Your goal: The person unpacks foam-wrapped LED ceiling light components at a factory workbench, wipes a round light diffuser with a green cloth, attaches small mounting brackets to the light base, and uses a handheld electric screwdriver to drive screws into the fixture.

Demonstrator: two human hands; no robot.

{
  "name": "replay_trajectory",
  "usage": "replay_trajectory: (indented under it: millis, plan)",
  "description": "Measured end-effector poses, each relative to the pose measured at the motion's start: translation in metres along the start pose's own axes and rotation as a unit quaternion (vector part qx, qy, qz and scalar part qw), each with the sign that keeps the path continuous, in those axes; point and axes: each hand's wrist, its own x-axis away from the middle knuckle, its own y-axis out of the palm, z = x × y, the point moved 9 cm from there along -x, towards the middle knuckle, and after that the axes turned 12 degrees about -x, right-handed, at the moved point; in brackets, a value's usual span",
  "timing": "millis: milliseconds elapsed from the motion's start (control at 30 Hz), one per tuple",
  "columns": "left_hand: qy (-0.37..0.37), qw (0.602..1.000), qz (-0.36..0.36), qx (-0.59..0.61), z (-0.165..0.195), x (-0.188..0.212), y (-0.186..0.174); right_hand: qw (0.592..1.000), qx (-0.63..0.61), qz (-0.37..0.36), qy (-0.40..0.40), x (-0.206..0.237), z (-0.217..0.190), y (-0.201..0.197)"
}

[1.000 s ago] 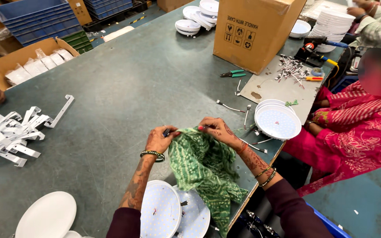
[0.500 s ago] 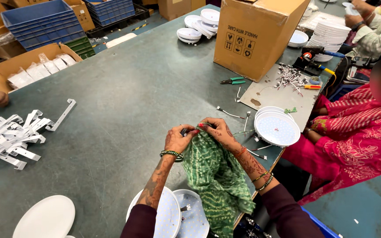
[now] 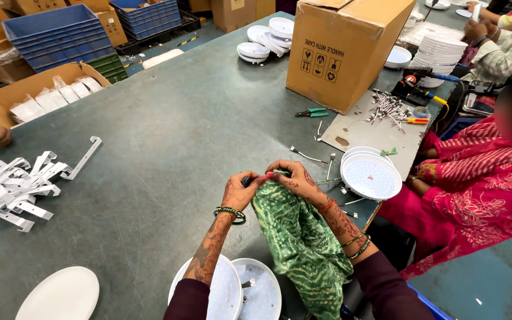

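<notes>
Both hands' grip [image 3: 266,178] pinches thin red and green wires [image 3: 277,173].

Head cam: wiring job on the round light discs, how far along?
Looks done: a stack of white discs sits at the table's right edge. In hand: the left hand and right hand pinch thin wires together above a green cloth. Apparently left: two open LED discs lie below the wrists, and loose wire leads lie beside the cardboard box.
</notes>
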Motion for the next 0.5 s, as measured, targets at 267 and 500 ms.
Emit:
replay_trajectory:
  millis: [267, 500]
  plan:
    - [0.064, 0.977, 0.008, -0.203, 0.018, 0.008, -0.008, 0.985, 0.152, -0.007, 0.084, 0.001, 0.028, -0.001]
    - [0.215, 0.913, 0.089, -0.336, 0.045, 0.023, 0.021, 0.988, 0.093, 0.114, 0.036, -0.018, 0.054, 0.003]
